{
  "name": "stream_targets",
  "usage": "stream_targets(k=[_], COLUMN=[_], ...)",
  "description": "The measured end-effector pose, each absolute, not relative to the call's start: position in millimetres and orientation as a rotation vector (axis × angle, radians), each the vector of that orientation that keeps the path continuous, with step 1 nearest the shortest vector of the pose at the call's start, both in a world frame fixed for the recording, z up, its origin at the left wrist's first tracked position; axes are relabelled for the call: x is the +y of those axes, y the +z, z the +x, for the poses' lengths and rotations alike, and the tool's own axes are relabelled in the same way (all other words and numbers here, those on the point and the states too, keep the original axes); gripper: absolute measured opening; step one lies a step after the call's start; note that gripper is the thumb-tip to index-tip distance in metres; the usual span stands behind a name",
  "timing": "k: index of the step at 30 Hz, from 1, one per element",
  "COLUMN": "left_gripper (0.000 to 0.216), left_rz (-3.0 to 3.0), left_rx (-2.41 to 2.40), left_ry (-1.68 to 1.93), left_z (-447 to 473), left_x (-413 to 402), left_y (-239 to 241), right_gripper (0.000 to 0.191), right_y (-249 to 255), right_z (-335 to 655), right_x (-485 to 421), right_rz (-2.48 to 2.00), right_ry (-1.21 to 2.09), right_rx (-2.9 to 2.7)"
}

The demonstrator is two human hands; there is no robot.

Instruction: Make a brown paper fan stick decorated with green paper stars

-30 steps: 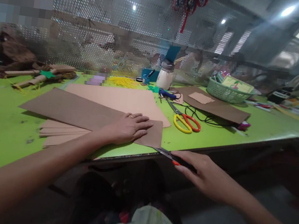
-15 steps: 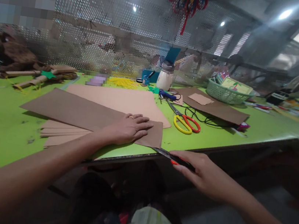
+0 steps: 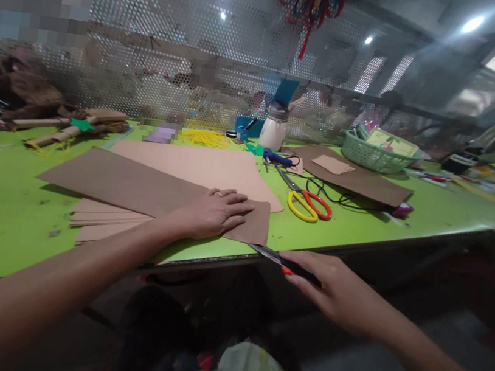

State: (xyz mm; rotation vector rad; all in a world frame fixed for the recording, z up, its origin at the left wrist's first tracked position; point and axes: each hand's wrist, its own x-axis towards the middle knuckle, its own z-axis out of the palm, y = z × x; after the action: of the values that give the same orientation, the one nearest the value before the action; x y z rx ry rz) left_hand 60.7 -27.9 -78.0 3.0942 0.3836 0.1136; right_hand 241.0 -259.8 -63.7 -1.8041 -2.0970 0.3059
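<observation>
My left hand (image 3: 220, 211) lies flat, fingers stretched out, on a folded brown paper sheet (image 3: 137, 185) near the table's front edge. In my right hand (image 3: 323, 282) is a utility knife (image 3: 268, 253) with a dark handle and a red part. Its metal blade end points left and meets the lower right corner of the brown paper; the very tip is hard to make out. Under the brown sheet, a large tan paper sheet (image 3: 214, 159) and a stack of tan paper pieces (image 3: 107, 219) stick out.
Scissors (image 3: 303, 207) with yellow and red handles lie right of the paper. Behind them are a blue glue gun (image 3: 278, 158), a dark cord, a white jar (image 3: 274, 129) and a green basket (image 3: 376, 154). Paper rolls (image 3: 64, 132) lie at the left. A perforated metal screen (image 3: 152, 74) backs the table.
The knife in my right hand has shifted very slightly left along the paper's lower edge. My left hand stays pressed in the same spot.
</observation>
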Motion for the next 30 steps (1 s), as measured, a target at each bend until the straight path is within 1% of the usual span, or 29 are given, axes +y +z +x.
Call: stream_targets(k=[7, 17, 25, 30], left_gripper=[0.052, 0.053, 0.052, 0.049], left_rz=[3.118, 3.096, 3.104, 3.128], left_rx=[0.377, 0.384, 0.433, 0.485], left_ry=[0.146, 0.135, 0.197, 0.184], left_z=[60, 60, 62, 68], left_x=[-26, -26, -21, -30], left_y=[-81, -80, -85, -74], right_gripper=[0.035, 0.034, 0.034, 0.036], right_y=[-67, -61, -69, -61], right_z=[235, 238, 241, 249], right_x=[-244, -256, -259, -255], right_rz=[-1.778, -1.806, -1.786, -1.816], right_ry=[0.284, 0.333, 0.271, 0.178], right_rx=[-2.122, -2.117, -2.082, -2.092])
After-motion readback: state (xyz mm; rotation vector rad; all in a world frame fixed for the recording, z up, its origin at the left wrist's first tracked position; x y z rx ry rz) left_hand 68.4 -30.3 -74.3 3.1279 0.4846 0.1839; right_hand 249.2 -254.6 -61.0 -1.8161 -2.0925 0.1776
